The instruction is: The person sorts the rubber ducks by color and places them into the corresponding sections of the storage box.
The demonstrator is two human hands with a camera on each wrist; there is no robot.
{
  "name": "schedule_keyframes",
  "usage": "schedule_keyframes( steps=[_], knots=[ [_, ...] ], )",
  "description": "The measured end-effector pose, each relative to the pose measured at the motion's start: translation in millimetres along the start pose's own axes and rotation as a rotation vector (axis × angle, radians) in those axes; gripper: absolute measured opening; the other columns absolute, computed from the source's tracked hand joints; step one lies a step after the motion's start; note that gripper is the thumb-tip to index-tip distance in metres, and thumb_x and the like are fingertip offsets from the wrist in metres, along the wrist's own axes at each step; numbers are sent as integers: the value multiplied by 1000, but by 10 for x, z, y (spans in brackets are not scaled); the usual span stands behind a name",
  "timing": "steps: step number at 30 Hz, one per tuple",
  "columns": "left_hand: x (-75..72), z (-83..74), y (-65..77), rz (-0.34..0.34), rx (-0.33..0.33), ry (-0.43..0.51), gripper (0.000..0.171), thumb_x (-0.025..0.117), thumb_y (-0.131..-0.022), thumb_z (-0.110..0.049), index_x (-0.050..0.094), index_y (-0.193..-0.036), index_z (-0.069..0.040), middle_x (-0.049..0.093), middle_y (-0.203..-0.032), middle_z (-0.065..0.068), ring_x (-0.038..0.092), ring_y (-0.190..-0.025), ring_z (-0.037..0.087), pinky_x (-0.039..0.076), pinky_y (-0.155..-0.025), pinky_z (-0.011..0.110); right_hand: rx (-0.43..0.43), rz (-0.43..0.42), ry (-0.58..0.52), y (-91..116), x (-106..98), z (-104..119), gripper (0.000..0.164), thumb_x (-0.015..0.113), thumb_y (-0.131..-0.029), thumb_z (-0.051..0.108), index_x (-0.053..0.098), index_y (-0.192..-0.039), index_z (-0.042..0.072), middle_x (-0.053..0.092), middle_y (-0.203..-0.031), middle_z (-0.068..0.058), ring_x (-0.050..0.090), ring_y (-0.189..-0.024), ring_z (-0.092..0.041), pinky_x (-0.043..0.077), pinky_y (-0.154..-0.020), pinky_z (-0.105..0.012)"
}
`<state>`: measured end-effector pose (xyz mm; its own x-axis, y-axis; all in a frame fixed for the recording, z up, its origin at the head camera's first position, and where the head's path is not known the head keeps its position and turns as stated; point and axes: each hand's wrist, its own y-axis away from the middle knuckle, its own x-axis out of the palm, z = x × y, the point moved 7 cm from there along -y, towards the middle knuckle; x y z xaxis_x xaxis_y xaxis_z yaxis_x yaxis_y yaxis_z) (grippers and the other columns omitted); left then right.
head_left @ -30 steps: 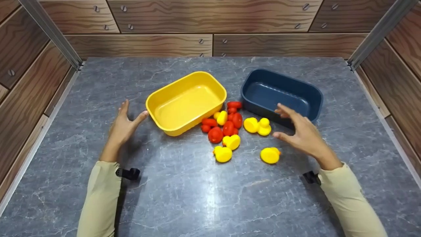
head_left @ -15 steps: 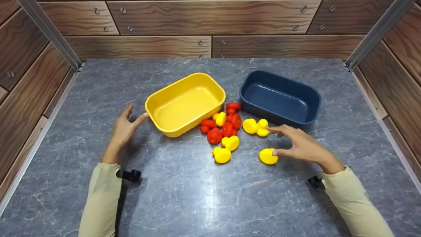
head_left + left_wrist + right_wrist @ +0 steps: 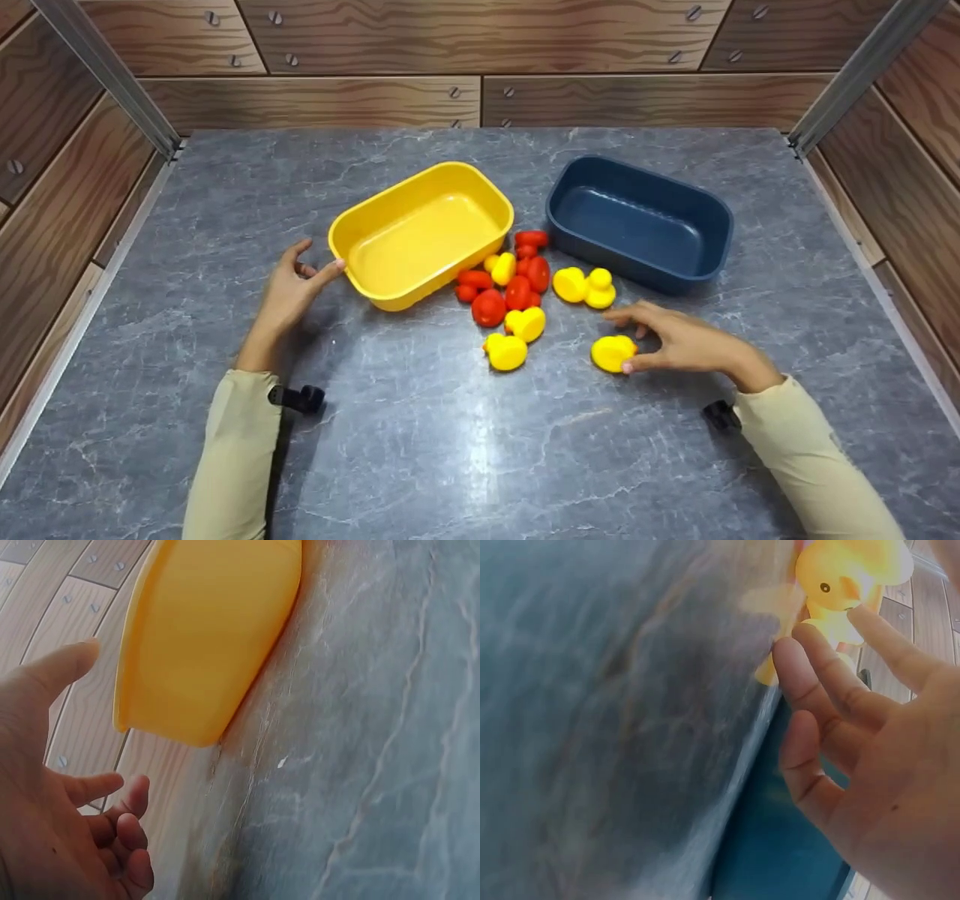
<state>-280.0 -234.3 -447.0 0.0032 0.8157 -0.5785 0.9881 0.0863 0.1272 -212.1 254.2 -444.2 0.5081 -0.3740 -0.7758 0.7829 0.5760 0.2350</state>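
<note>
My left hand hovers by the left end of a yellow bin, its thumb tip overlapping the rim in the head view. In the left wrist view, a gap shows between that thumb and the bin. My right hand is around a yellow rubber duck, thumb at its near edge and fingers spread beyond it, not closed on it. The right wrist view has the duck just past the fingertips, its eye and beak showing. More yellow ducks and several red toys lie between the bins.
A dark blue bin stands at the back right, beyond the right hand. Two yellow ducks lie together in front of it. Wood-patterned walls bound the grey marbled table at the back and sides.
My right hand has come down from the blue bin's front edge to the lone yellow duck, its thumb reaching the near side. My left hand has shifted slightly, still beside the yellow bin.
</note>
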Motion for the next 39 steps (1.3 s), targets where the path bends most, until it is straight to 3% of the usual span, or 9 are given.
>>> schedule_keyframes(
  steps=[13, 18, 27, 32, 39],
  knots=[
    [60, 19, -22, 40, 5, 61, 85, 66, -88, -43, 24, -151, -5, 50, -92, 3, 46, -75, 12, 40, -66, 21, -37, 51, 39, -19, 44, 47, 63, 74, -81, 45, 55, -135, 18, 56, -117, -1, 52, -93, -11, 47, -82, -29],
    [94, 18, -46, 53, 3, 91, 83, 66, -89, -40, 25, -151, -5, 50, -89, 1, 46, -72, 8, 40, -63, 19, -38, 52, 55, -9, 48, 52, 60, 74, -82, 42, 56, -134, 20, 54, -108, 3, 50, -87, -10, 45, -76, -27],
    [104, -35, -39, 56, 23, 150, 83, 68, -86, -38, 27, -149, -2, 50, -87, -1, 45, -71, 8, 38, -60, 19, -90, 21, 75, -11, 66, 73, 48, 73, -85, 34, 59, -129, 22, 56, -103, 6, 50, -81, -7, 44, -71, -23],
    [125, -15, -68, 75, 3, 166, 79, 67, -88, -34, 28, -150, -6, 49, -89, 0, 44, -71, 7, 38, -61, 19, -97, 8, 69, -2, 56, 73, 45, 73, -85, 32, 60, -127, 22, 56, -103, 6, 50, -78, -7, 44, -68, -21],
    [75, -224, 65, 97, -20, 185, 74, 66, -89, -24, 29, -149, -3, 48, -88, 0, 44, -68, 6, 38, -58, 18, -82, -33, 28, 9, -14, 91, 46, 73, -85, 28, 59, -129, 20, 56, -98, 5, 52, -77, -9, 46, -68, -23]
  ],
)
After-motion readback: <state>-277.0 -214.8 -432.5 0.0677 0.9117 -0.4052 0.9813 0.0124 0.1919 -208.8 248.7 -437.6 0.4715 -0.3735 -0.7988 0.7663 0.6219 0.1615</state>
